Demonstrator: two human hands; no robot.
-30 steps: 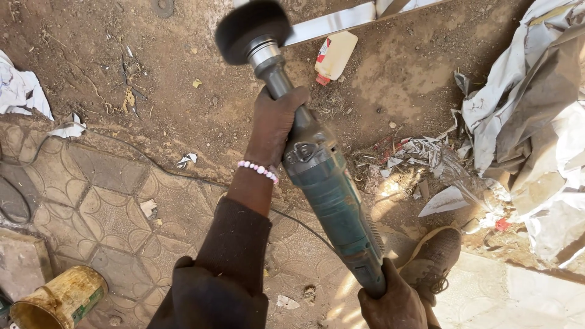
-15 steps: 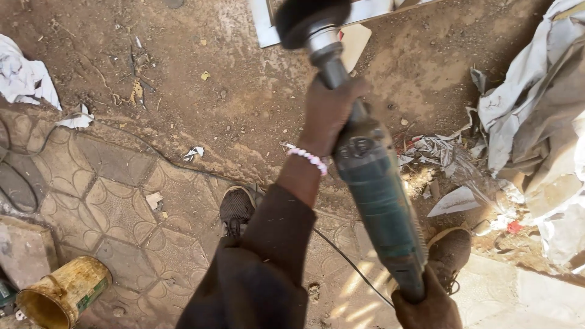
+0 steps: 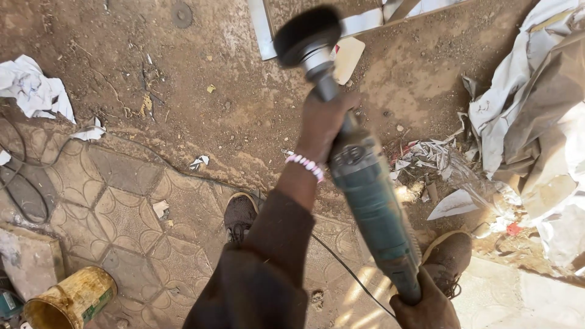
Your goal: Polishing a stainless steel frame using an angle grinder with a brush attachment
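I hold a long teal angle grinder with both hands, tilted over dirt ground. Its black round wheel points away from me, hovering over a pale metal frame lying on the soil. My left hand grips the neck just behind the wheel; a pink-and-white bead bracelet sits on that wrist. My right hand is closed round the rear handle at the bottom edge. A black cable trails from the tool across the ground.
My shoes stand on patterned paving stones. A rusty yellow tin can and a concrete block lie lower left. Crumpled grey-white sheeting piles up on the right, with white paper at far left.
The grinder and both hands have shifted rightward in view, the wheel now over the metal frame's corner. My left shoe has come into view.
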